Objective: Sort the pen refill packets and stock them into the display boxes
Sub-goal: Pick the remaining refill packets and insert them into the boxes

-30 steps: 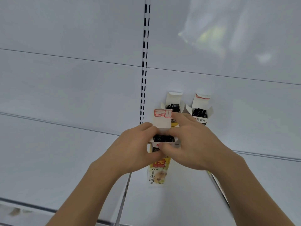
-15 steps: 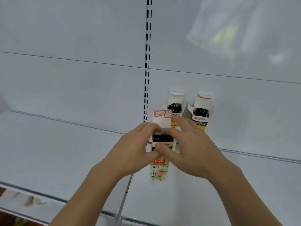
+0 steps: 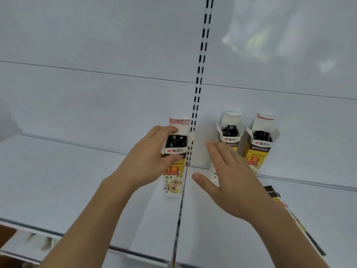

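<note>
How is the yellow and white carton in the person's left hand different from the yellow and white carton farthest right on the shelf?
The held yellow and white carton is gripped by the left hand, in front of the slotted upright; the far-right yellow and white carton stands untouched against the shelf's back panel. The held carton shows its whole front; the open right hand hides the far-right carton's lower corner. Both have raised top flaps, black contents and a red price mark.

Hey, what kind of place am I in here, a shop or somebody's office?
Most likely a shop aisle being stocked. White metal shelves hang on a slotted upright, and open display boxes with printed price marks stand in a row. Your left hand grips another box.
</note>
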Available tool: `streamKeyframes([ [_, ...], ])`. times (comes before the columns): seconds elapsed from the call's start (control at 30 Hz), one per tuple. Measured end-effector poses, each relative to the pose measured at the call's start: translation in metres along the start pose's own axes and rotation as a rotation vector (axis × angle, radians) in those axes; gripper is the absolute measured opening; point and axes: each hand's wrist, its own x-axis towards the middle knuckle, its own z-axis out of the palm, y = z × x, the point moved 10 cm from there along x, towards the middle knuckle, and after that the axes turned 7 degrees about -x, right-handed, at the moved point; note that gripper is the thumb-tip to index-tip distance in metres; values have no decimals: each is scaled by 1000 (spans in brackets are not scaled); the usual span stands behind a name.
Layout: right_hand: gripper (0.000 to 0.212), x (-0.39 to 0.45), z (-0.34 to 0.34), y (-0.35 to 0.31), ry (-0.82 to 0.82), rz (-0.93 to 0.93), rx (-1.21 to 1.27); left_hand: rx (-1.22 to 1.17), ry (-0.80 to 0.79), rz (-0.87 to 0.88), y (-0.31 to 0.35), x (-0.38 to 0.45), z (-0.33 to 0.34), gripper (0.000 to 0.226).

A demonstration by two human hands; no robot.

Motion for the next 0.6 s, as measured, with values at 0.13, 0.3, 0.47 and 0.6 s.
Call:
streamKeyframes([
  [0.13, 97, 6, 31, -20, -105, 41, -59, -2, -36, 9, -31, 24, -7, 60],
  [0.3, 103, 11, 54, -29, -158, 91, -97, -12, -73, 64, -42, 48, -4, 56],
  [0.47, 96, 12, 65, -29, -196, 127, -125, 7, -89, 95, -53, 65, -1, 53],
  [0.6, 94, 17, 67, -29, -188, 145, -138, 21, -53, 165, -52, 62, 3, 55],
])
